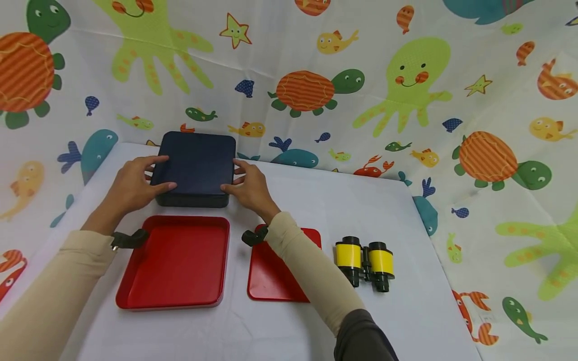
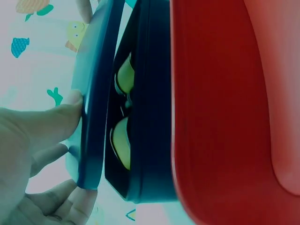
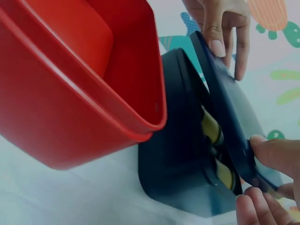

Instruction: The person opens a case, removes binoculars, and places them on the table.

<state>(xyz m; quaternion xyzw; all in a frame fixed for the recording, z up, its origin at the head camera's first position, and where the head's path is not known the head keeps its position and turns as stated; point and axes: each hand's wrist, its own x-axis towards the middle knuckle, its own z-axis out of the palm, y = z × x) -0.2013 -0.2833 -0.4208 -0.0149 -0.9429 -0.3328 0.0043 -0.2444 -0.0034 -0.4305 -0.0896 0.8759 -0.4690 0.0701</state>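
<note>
Both hands hold a dark blue lid [image 1: 197,161] by its opposite sides, raised a little over a matching dark blue box [image 1: 193,200]. My left hand [image 1: 133,181] grips the lid's left side, thumb on top near the front corner. On the right side, my right hand [image 1: 251,186] pinches it between thumb and fingers. Through the gap under the lid, the left wrist view shows yellow-and-black binoculars [image 2: 122,143] lying inside the box. The right wrist view also shows the lid [image 3: 229,108] tilted over the box [image 3: 173,140].
An open red box [image 1: 173,271] stands in front of the blue one. Beside it a red lid [image 1: 264,276] lies partly hidden under the right forearm. More yellow-and-black binoculars [image 1: 365,260] lie farther right on the white table [image 1: 406,321]. A patterned cloth [image 1: 289,50] hangs behind.
</note>
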